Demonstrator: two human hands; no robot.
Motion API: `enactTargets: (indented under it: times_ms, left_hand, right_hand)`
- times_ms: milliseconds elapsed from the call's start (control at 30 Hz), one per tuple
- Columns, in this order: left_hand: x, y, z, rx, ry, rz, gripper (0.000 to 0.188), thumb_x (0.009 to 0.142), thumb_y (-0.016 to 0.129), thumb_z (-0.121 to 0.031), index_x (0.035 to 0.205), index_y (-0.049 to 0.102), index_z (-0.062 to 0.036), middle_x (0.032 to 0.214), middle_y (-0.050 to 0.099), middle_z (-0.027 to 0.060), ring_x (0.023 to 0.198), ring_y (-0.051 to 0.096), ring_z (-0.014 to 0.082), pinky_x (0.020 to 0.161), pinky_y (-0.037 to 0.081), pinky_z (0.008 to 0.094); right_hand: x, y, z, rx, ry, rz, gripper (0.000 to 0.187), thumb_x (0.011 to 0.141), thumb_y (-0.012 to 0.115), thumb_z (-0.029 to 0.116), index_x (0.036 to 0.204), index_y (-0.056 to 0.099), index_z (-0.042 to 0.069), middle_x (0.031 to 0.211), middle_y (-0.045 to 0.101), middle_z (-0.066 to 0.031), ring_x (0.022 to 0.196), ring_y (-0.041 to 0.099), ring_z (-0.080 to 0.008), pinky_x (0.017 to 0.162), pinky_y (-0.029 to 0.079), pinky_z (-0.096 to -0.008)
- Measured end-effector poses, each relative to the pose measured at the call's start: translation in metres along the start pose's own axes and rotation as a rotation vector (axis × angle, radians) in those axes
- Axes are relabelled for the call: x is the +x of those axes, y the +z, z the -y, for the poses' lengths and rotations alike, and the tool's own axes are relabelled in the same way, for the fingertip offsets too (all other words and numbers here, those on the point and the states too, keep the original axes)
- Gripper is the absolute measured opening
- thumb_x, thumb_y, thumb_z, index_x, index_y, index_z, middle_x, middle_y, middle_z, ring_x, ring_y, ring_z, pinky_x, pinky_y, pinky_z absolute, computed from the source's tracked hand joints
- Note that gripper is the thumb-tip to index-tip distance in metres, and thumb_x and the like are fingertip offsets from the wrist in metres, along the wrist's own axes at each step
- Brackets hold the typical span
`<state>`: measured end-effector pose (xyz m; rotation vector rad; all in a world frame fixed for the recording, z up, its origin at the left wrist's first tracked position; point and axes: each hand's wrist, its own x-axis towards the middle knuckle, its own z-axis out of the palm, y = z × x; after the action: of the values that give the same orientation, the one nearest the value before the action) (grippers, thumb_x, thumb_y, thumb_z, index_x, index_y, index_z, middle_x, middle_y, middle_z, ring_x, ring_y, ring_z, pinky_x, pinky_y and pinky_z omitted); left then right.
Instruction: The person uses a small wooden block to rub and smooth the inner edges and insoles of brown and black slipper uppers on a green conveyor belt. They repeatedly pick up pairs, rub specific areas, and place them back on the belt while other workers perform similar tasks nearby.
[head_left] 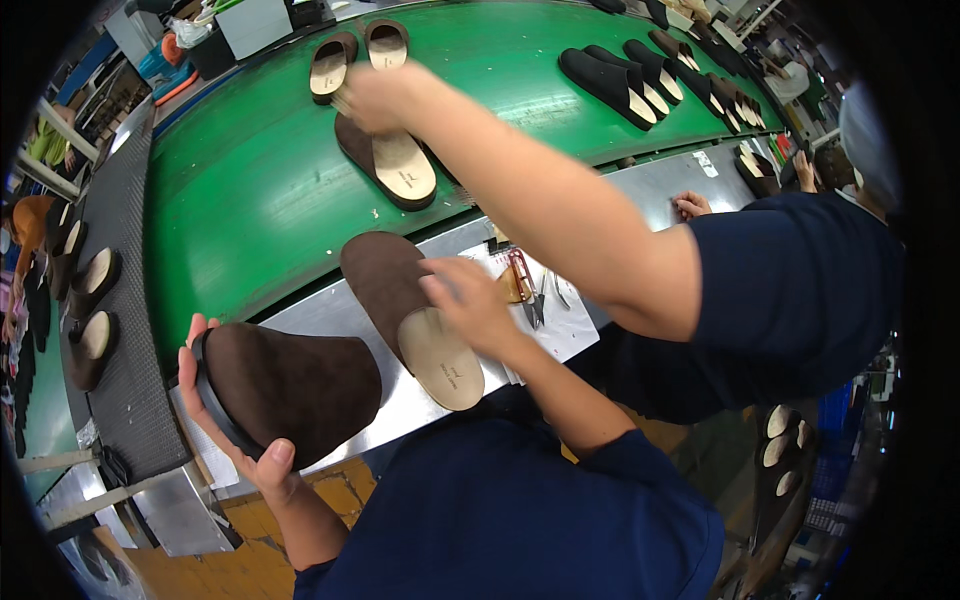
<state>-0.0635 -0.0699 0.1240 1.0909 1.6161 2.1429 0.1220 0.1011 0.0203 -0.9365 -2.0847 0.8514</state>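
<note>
My left hand (262, 462) is wrapped round a dark brown suede clog (295, 385), thumb on its near side and fingers along the dark sole edge. The clog is held tilted above the metal ledge's left part. A second brown clog (385, 285), with a pale footbed, lies on the ledge to its right. Over this clog is my right hand (475, 305), its fingers bent in and slightly blurred; what lies between them cannot be made out. Snips with a red handle (521, 275) rest on white paper (565, 325) just right of that hand.
A co-worker's arm (540, 190) reaches across from the right, its blurred hand over brown clogs (405, 165) on the green conveyor belt (240, 200). Black clogs (605, 85) stand farther right on the belt. More brown clogs (92, 345) sit on a dark textured surface at left.
</note>
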Motion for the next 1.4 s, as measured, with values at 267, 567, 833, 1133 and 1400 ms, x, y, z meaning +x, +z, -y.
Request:
enactTargets:
  times_ms: [267, 567, 833, 1133, 1400]
  left_hand:
    - [0.008, 0.005, 0.003, 0.015, -0.037, 0.010, 0.116, 0.060, 0.078, -0.055, 0.151, 0.027, -0.0074, 0.153, 0.026, 0.0251, 0.138, 0.036, 0.0365, 0.114, 0.033, 0.0479]
    - [0.011, 0.001, 0.004, -0.009, -0.036, -0.035, 0.116, 0.061, 0.079, -0.057, 0.152, 0.026, -0.0064, 0.153, 0.027, 0.0248, 0.137, 0.038, 0.0349, 0.112, 0.035, 0.0471]
    - [0.013, 0.003, 0.003, -0.040, -0.071, -0.034, 0.117, 0.061, 0.079, -0.055, 0.152, 0.025, -0.0054, 0.155, 0.025, 0.0239, 0.137, 0.038, 0.0332, 0.112, 0.035, 0.0454]
    - [0.014, -0.006, 0.009, -0.055, -0.067, -0.004, 0.115, 0.062, 0.079, -0.051, 0.153, 0.024, -0.0053, 0.156, 0.024, 0.0223, 0.138, 0.037, 0.0324, 0.114, 0.033, 0.0453]
    - [0.016, -0.003, 0.008, -0.060, -0.052, 0.005, 0.112, 0.064, 0.077, -0.049, 0.153, 0.025, -0.0049, 0.157, 0.025, 0.0199, 0.140, 0.034, 0.0317, 0.115, 0.030, 0.0451]
  right_hand:
    - [-0.021, -0.045, -0.064, -0.543, -0.064, -0.118, 0.021, 0.082, 0.068, 0.012, 0.101, 0.070, 0.003, 0.106, 0.067, -0.0153, 0.094, 0.065, -0.0339, 0.086, 0.050, -0.0426]
    - [0.005, -0.050, -0.071, -0.794, -0.062, 0.123, 0.021, 0.057, 0.076, 0.006, 0.074, 0.066, 0.001, 0.085, 0.060, -0.0135, 0.080, 0.063, -0.0294, 0.068, 0.055, -0.0402]
    - [0.003, -0.048, -0.074, -0.880, -0.126, 0.134, 0.019, 0.058, 0.075, 0.014, 0.071, 0.065, 0.004, 0.082, 0.059, -0.0100, 0.079, 0.063, -0.0279, 0.067, 0.054, -0.0385]
    - [0.002, -0.053, -0.066, -0.550, 0.153, 0.084, 0.018, 0.080, 0.075, 0.021, 0.090, 0.070, 0.006, 0.097, 0.061, -0.0077, 0.096, 0.059, -0.0287, 0.081, 0.049, -0.0402]
    - [-0.005, -0.038, -0.089, -0.627, -0.043, -0.065, 0.011, 0.083, 0.070, 0.013, 0.089, 0.065, 0.006, 0.098, 0.059, -0.0111, 0.094, 0.057, -0.0315, 0.079, 0.048, -0.0421]
